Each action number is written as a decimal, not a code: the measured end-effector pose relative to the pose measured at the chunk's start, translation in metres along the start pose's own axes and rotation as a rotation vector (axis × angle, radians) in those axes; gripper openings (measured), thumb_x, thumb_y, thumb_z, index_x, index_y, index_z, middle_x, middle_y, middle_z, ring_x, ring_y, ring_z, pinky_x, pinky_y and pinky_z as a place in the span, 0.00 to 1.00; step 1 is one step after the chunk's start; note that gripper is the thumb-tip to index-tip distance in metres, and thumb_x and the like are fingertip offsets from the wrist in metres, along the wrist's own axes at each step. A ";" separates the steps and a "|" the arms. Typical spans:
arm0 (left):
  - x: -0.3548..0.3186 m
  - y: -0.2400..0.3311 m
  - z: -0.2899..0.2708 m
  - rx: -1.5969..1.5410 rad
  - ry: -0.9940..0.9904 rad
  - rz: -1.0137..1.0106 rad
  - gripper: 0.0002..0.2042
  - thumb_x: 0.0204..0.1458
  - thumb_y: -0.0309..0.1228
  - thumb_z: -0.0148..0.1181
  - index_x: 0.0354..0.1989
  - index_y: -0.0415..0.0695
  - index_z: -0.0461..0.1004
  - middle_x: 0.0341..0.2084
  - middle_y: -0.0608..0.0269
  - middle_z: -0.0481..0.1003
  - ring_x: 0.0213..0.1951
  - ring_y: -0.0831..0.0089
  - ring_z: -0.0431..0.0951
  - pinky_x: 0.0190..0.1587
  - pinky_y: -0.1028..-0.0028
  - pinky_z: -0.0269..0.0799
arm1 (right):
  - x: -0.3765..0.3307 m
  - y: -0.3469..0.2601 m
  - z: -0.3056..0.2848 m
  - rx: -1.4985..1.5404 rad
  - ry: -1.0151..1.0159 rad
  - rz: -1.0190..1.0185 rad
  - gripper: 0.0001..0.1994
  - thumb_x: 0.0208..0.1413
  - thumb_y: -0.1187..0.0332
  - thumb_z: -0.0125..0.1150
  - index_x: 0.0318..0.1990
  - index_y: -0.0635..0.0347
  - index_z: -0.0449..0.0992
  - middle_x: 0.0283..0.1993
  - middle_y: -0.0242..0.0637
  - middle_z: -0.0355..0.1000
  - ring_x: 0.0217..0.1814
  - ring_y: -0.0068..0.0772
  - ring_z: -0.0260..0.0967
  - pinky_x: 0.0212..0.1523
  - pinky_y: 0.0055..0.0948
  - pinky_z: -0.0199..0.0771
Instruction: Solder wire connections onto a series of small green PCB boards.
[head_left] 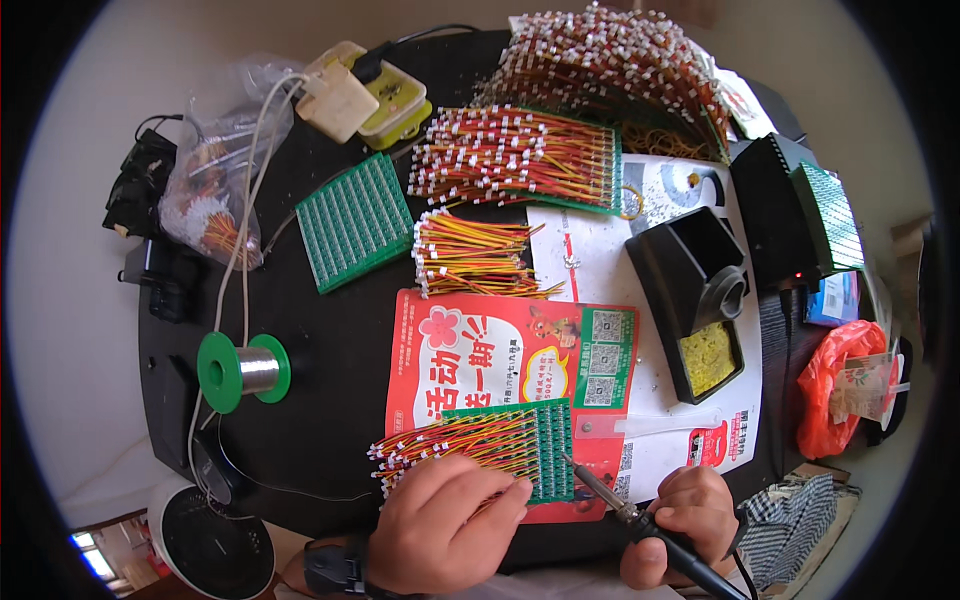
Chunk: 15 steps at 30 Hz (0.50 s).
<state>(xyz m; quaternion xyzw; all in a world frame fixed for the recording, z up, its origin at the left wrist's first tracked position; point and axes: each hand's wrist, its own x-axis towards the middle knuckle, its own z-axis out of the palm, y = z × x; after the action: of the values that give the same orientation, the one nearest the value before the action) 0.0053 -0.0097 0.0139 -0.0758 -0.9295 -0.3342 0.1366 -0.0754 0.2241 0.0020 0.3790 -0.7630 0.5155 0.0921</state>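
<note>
Diagonally held, soldering iron (628, 511) — pointing upper-left

The black bench (330, 370) dominates the room, its edges bowed by the lens. Pale, plain walls (90, 330) flank the bench left and right, looking duller and browner beyond its far edge. Past its near-left corner, a small window (92, 556) glows bluish white

Soldering iron (638, 522) shows metallic shaft (598, 486) and dark plastic-looking handle (690, 565); spool (217, 373), smooth green plastic with shiny metal wire (257, 371); red flyer (408, 345), smooth paper.
</note>
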 end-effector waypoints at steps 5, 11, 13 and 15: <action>0.004 -0.004 -0.024 0.174 -0.342 -0.182 0.43 0.32 0.42 0.80 0.63 0.45 0.72 0.63 0.50 0.67 0.60 0.47 0.67 0.62 0.50 0.61 | 0.004 0.004 -0.006 -0.015 -0.081 -0.002 0.14 0.51 0.66 0.62 0.41 0.63 0.68 0.26 0.37 0.65 0.23 0.32 0.62 0.27 0.33 0.65; 0.005 -0.016 -0.018 0.114 -0.285 -0.133 0.39 0.32 0.41 0.80 0.59 0.46 0.75 0.59 0.51 0.69 0.58 0.51 0.69 0.62 0.50 0.60 | -0.002 0.002 0.001 -0.039 0.036 0.028 0.12 0.51 0.67 0.62 0.38 0.62 0.69 0.25 0.36 0.64 0.25 0.32 0.63 0.28 0.32 0.64; 0.006 -0.017 -0.019 0.140 -0.269 -0.125 0.37 0.32 0.41 0.79 0.57 0.47 0.76 0.57 0.52 0.70 0.57 0.52 0.69 0.61 0.50 0.60 | -0.004 0.002 0.000 -0.013 0.028 0.052 0.12 0.52 0.66 0.62 0.38 0.62 0.69 0.25 0.36 0.64 0.25 0.31 0.63 0.28 0.32 0.64; 0.006 -0.014 -0.024 0.174 -0.255 -0.123 0.36 0.31 0.41 0.79 0.55 0.47 0.77 0.55 0.53 0.71 0.55 0.52 0.70 0.61 0.50 0.61 | -0.005 0.001 0.003 -0.004 0.064 0.038 0.12 0.52 0.66 0.62 0.38 0.62 0.69 0.25 0.36 0.64 0.25 0.31 0.63 0.28 0.32 0.64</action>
<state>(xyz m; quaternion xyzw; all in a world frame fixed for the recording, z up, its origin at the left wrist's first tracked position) 0.0014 -0.0352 0.0247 -0.0486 -0.9675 -0.2480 0.0030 -0.0718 0.2237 -0.0026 0.3476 -0.7679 0.5273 0.1074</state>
